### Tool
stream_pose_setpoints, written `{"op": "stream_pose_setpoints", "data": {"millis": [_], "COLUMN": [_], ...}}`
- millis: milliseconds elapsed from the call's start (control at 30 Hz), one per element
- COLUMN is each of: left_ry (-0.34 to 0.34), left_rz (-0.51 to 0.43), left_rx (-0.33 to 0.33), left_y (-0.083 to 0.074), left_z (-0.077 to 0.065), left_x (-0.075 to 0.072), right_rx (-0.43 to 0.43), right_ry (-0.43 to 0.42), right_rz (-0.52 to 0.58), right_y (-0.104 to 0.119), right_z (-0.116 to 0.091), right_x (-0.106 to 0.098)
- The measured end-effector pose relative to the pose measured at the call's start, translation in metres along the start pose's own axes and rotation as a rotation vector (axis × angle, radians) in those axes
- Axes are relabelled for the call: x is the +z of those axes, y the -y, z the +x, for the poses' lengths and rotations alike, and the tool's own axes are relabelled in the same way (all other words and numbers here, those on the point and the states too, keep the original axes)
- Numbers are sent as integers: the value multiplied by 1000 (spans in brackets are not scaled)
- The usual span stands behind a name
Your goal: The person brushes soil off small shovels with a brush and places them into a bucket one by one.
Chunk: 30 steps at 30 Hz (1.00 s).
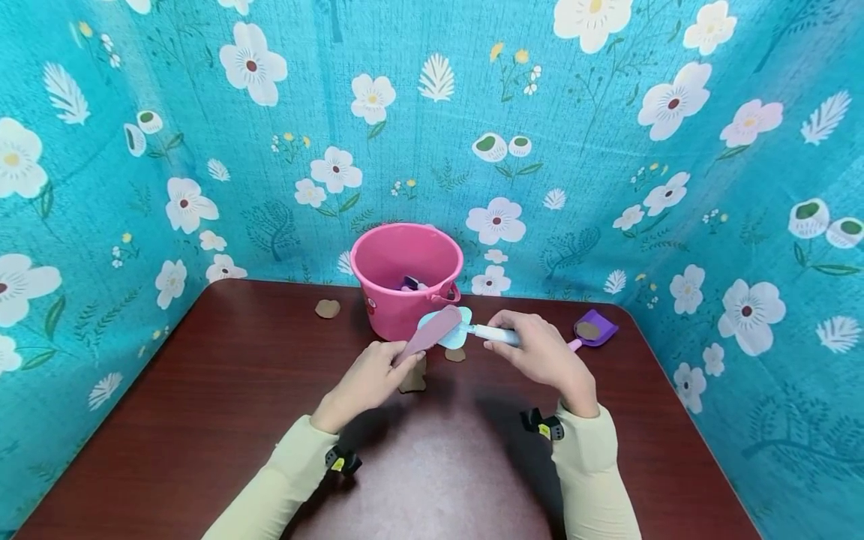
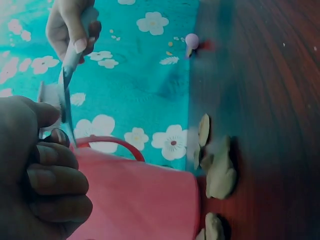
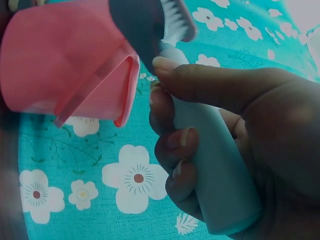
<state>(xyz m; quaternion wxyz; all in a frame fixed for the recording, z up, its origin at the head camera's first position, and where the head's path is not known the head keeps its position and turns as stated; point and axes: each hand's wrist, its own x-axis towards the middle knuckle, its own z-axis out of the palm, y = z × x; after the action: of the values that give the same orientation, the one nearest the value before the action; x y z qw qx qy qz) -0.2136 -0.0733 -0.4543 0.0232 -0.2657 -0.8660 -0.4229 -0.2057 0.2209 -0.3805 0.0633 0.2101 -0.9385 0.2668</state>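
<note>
My left hand [image 1: 364,382] grips a mauve brush [image 1: 432,334], whose pale bristles show in the right wrist view. My right hand [image 1: 540,352] holds a small light-blue shovel [image 1: 502,335] by its thick pale handle [image 3: 215,165], the thumb lying along the neck. The brush overlaps the shovel's blade [image 1: 464,322]; whether the bristles touch it I cannot tell. Both tools are in front of the pink bucket [image 1: 385,304], above the table. Below them lie brown clay-like lumps [image 1: 413,379], partly hidden by the left hand and the brush.
Small dark and pale items [image 1: 412,284] lie inside the bucket. Another brown lump [image 1: 327,308] sits left of it. A purple shovel [image 1: 604,328] with a pink handle bears a brown lump at the table's back right. Flowered blue cloth [image 1: 432,165] surrounds the dark-red table [image 1: 202,420].
</note>
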Motion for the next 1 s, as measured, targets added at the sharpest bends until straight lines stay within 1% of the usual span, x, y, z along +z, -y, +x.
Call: {"op": "stream_pose_setpoints", "data": {"millis": [233,367,500,600,700,833,933,1000], "left_ry": [30,-9,-65,-84,-78,-66,-73,-65], "left_rz": [37,79,84,50,20,6,21,11], "left_rx": [-70,-95,-115,-95,-59,-21,6,16], "left_y": [10,13,15,13,9,2,-1,-3], "left_z": [2,4,3,3,2,1,1,1], "left_x": [-6,-10,-13,-12,-8,1,9,14], "right_rx": [44,67,89,79,63,60,58,56], "right_ry": [34,42,48,40,39,52,59,63], "right_rz": [-12,-20,-23,-20,-13,-13,-23,-28], "right_y": [-4,-5,-7,-8,-8,-7,-6,-5], "right_z": [2,3,3,3,4,6,8,9], "right_x": [-2,-3,-3,-3,0,4,8,10]}}
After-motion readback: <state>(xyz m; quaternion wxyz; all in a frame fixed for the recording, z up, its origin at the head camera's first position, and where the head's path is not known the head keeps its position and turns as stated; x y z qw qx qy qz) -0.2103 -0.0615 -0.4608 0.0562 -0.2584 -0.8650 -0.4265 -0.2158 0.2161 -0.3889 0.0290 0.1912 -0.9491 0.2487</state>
